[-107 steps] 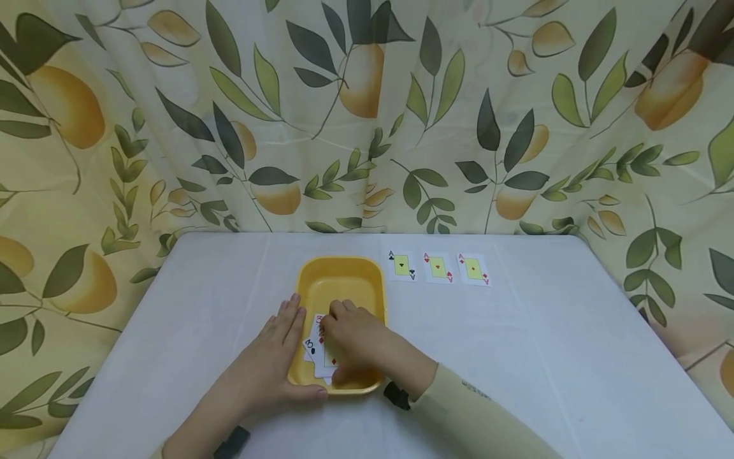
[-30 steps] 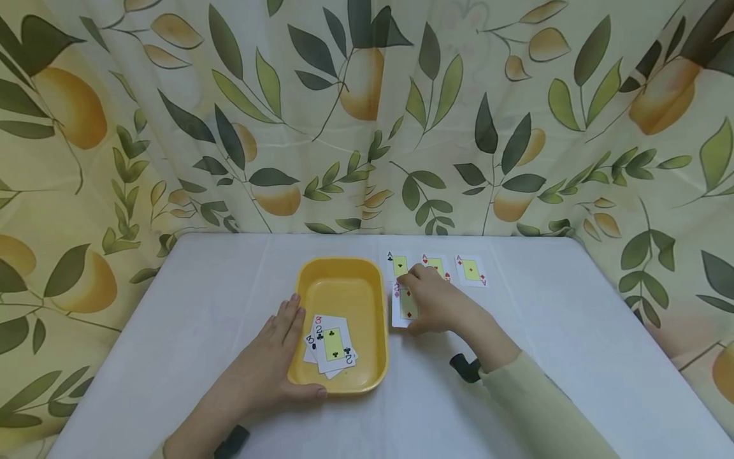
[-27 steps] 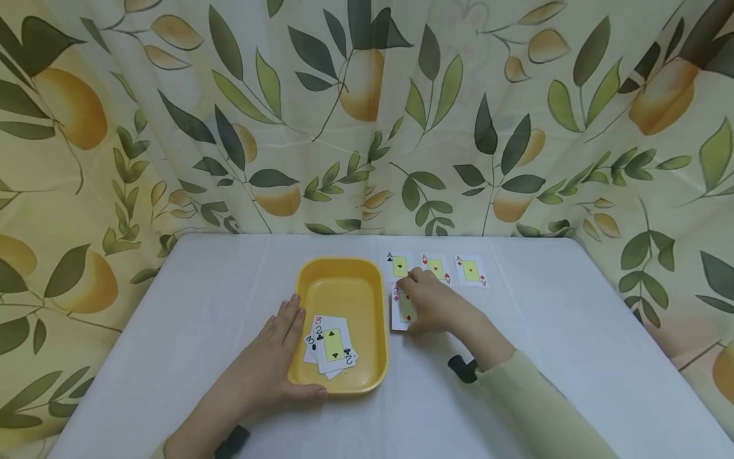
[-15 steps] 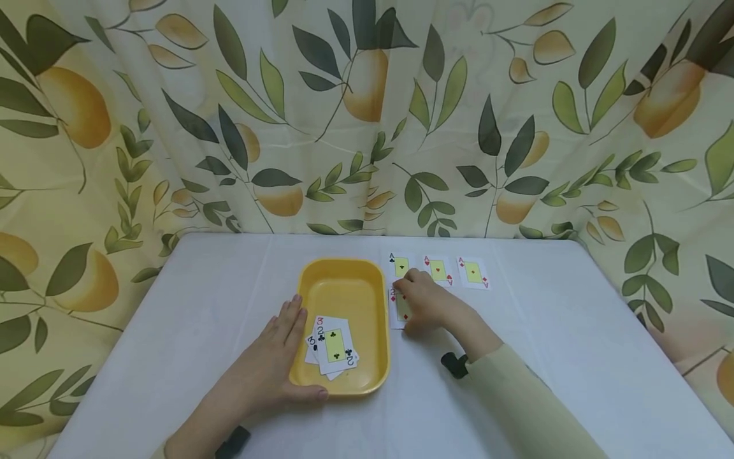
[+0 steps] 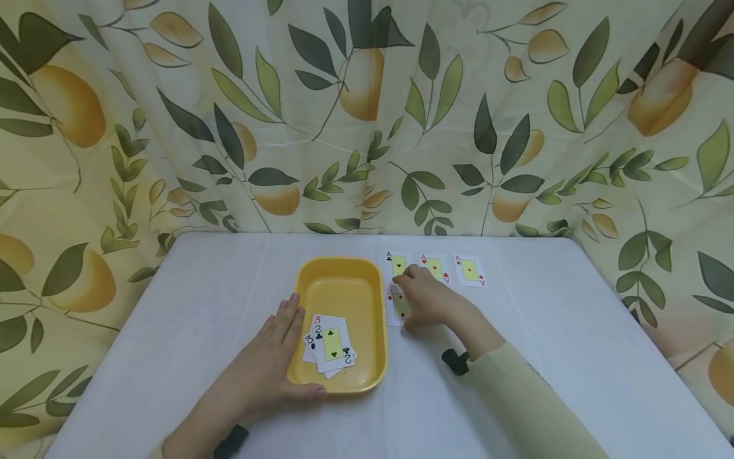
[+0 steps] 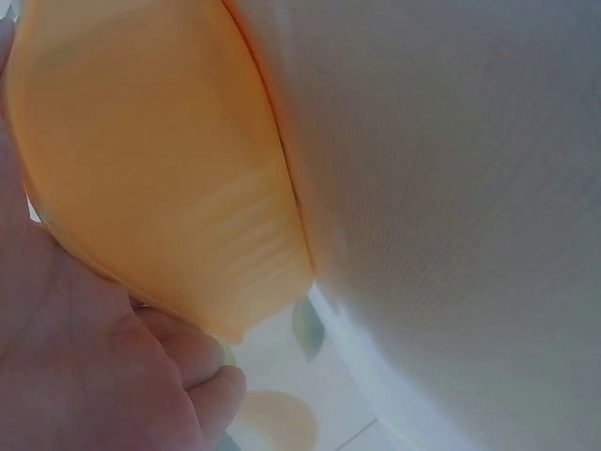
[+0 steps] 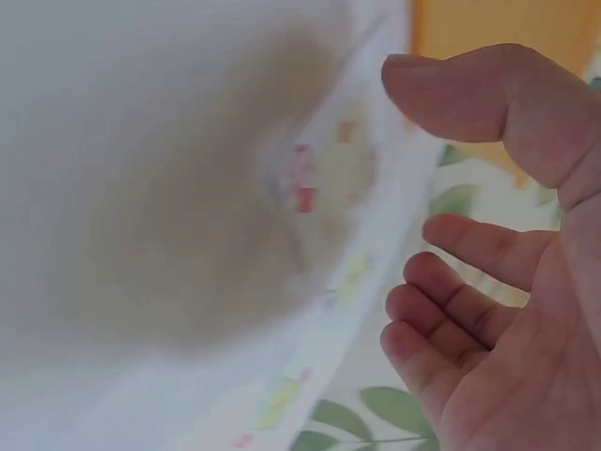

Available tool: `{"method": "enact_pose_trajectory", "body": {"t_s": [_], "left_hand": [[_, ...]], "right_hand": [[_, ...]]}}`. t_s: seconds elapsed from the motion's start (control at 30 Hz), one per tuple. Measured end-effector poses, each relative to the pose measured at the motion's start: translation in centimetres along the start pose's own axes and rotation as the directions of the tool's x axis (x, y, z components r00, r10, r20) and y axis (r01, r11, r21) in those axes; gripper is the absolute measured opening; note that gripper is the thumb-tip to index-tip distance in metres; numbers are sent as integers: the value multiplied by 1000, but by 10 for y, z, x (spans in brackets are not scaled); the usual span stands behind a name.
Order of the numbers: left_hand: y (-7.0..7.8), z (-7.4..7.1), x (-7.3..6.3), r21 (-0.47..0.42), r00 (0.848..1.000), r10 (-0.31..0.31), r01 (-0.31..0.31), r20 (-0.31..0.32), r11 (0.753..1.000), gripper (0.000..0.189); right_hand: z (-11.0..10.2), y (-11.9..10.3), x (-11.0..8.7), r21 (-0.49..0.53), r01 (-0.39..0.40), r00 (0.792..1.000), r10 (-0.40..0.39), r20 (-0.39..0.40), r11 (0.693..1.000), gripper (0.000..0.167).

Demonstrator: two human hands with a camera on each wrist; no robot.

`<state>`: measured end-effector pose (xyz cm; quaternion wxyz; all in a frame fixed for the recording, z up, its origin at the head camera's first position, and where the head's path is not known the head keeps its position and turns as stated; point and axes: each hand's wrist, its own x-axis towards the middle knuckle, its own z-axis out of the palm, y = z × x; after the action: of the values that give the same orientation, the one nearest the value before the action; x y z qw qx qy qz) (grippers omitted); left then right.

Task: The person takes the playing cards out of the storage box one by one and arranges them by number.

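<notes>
My left hand (image 5: 272, 357) lies along the left side of a yellow tray (image 5: 344, 287), fingers straight against its wall and thumb at the near rim. In the left wrist view, those fingers touch the tray's outside (image 6: 160, 188). Just right of the tray, the two of diamonds (image 5: 398, 309) lies face up below the ace of clubs (image 5: 397, 260). Over its right part is my right hand (image 5: 427, 298), partly covering it. The right wrist view shows thumb and fingers (image 7: 446, 324) spread apart with nothing between them.
Inside the tray is a small fanned pile of cards, the two of clubs (image 5: 332, 344) on top and threes peeking out. The ace of hearts (image 5: 438, 268) and ace of diamonds (image 5: 470, 271) continue the row rightward. A patterned curtain (image 5: 367, 159) hangs behind the white table.
Earlier my right hand was in the tray, on a diamond card. It then carried the two of diamonds right, lowered it and slid it slightly left below the ace of clubs. My left hand stayed.
</notes>
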<state>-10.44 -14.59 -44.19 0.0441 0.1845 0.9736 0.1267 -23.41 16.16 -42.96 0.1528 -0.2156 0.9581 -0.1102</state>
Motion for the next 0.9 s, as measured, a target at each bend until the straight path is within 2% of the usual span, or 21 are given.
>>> {"method": "enact_pose_trajectory", "body": {"t_s": [0.17,0.3,0.43,0.6,0.9], "left_hand": [[0,0,1,-6,1000,-17,17,19,1000,139],[0,0,1,-7,999,-22,22,24,1000,139],[-1,-1,0,-1,999,-26,26,27,1000,140],[-2,0,0,10,1000,-18,18,17,1000,139],[-3,1,1,9,1000,14,-14,-2,1000,136]], "right_hand": [[-15,-13,-12,56,50,997,-47,-58,997,89],[-28,-31,-23,49,112,989,-107,-104,992,88],[-34,-53,-32,40,169,981,-164,-107,985,88],[-27,-75,-35,26,232,971,-230,-58,972,89],[1,-98,-28,0,326,945,-326,14,945,96]]}}
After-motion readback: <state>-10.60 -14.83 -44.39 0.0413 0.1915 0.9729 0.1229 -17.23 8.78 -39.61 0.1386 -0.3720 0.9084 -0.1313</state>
